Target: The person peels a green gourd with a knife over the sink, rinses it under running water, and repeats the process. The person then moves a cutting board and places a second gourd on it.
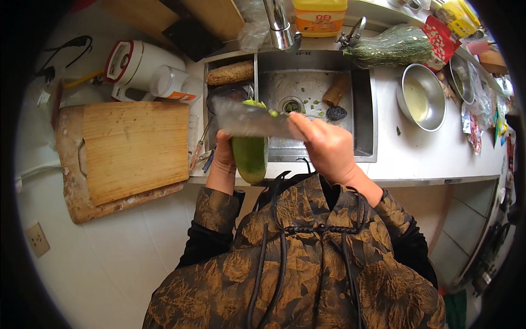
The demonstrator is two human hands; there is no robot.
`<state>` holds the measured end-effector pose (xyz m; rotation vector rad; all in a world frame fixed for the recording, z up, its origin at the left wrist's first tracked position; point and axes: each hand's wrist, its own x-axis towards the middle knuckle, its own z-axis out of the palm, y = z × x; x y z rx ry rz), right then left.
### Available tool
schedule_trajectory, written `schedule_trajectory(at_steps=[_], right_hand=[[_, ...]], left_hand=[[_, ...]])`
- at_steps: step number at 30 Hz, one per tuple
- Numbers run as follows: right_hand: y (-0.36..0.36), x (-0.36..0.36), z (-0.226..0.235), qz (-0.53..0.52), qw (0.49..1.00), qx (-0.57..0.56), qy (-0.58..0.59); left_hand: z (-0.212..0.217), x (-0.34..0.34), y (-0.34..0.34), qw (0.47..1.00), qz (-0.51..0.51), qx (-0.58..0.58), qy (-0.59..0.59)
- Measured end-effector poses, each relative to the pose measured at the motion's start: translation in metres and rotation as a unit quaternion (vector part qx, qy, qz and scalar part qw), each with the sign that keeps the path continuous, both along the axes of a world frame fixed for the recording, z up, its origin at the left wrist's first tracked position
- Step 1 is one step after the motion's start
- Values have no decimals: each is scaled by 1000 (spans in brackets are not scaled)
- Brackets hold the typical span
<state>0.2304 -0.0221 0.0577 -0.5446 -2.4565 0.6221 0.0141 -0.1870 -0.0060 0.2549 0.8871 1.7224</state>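
Note:
My left hand (223, 160) grips a thick green stalk vegetable (250, 156), held upright-ish over the near edge of the steel sink (362, 118). My right hand (324, 143) holds a broad cleaver (249, 119) whose blurred blade lies across the top of the vegetable. Green peel scraps (307, 103) lie around the sink drain.
A wooden cutting board (134, 147) rests on a larger board at the left. A white kettle (134, 66), a striped green squash (392, 48), a yellow bottle (319, 16), a steel bowl (421, 97) and a tap (279, 24) ring the sink. Packets crowd the right counter.

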Motion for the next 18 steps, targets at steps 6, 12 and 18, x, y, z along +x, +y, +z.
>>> schedule_trajectory(at_steps=[6, 12, 18], right_hand=[[-9, -11, 15, 56, 994, 97, 15], [-13, -7, 12, 45, 994, 100, -16], [-2, -9, 3, 24, 996, 80, 10]], left_hand=[[-39, -10, -24, 995, 89, -42, -24], [-63, -15, -39, 993, 102, -56, -30], [-38, -5, -20, 999, -31, -32, 13]])
